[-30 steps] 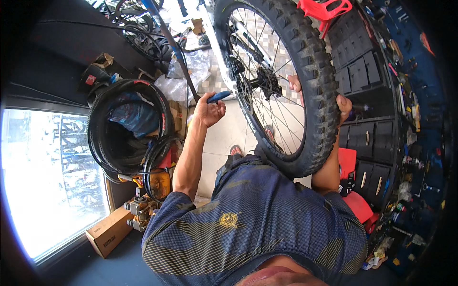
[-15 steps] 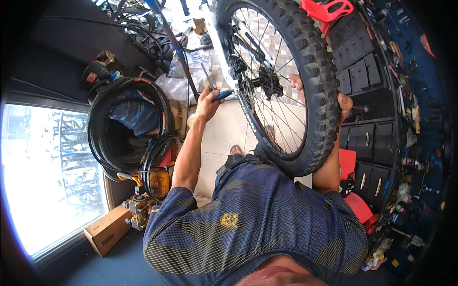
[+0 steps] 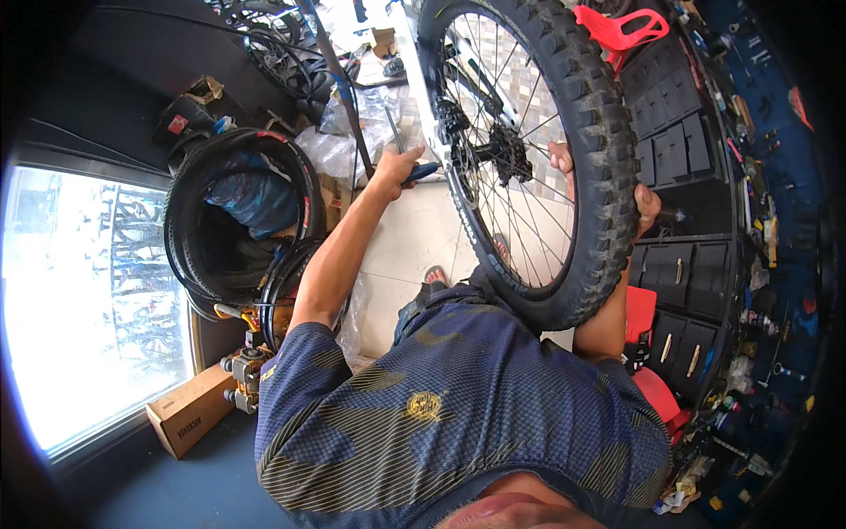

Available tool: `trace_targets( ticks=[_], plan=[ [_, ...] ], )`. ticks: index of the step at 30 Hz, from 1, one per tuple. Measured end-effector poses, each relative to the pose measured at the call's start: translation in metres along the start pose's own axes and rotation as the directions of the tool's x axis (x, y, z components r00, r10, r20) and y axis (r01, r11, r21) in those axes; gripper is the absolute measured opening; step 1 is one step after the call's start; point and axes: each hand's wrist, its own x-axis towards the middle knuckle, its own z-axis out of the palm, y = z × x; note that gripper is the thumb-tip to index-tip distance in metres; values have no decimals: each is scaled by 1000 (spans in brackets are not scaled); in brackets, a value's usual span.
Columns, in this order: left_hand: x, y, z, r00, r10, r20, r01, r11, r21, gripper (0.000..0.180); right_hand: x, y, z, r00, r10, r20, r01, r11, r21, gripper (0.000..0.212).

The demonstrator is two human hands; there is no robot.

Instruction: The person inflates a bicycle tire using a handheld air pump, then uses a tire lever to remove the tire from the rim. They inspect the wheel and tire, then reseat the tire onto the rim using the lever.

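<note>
My left hand [image 3: 397, 171] is closed around a blue-handled tool [image 3: 423, 171] beside the rear end of a white bicycle frame [image 3: 424, 88]. A thin metal shaft sticks up from the same hand; whether it belongs to the blue handle I cannot tell. My right hand [image 3: 648, 210] wraps round the knobby tyre [image 3: 611, 145] of the rear wheel from its right side. Some of its fingers show through the spokes, inside the rim. At the wheel's hub are the cassette [image 3: 511, 157] and the rear derailleur [image 3: 452, 117].
Loose tyres [image 3: 310, 167] are stacked at the left, near a cardboard box [image 3: 191, 412] and a window. Clear plastic wrapping [image 3: 339, 145] lies beyond my left hand. Black drawers [image 3: 674, 145] and a red bottle cage [image 3: 630, 31] stand at the right, beside a tool-covered wall.
My left hand has turned, so more of its back faces up, and the tool has turned with it. The wheel and bicycle appear slightly further right in view. My right hand keeps its hold.
</note>
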Motion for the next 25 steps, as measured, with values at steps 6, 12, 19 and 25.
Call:
trace_targets(
  ticks=[6,12,19,25],
  plan=[
    [17,-24,-3,947,274,-167,-215,928,303,25,2,3,-14,999,50,13,-51,995,87,90],
    [13,-25,0,879,404,-252,-256,848,464,31,3,2,-14,998,27,64,-31,998,61,83],
    [10,-28,4,771,582,-259,-395,755,523,34,6,3,-24,989,21,147,-21,1000,-2,84],
    [-1,-22,5,755,605,-253,-440,754,488,28,3,1,-26,988,73,138,-78,996,32,90]
  ],
)
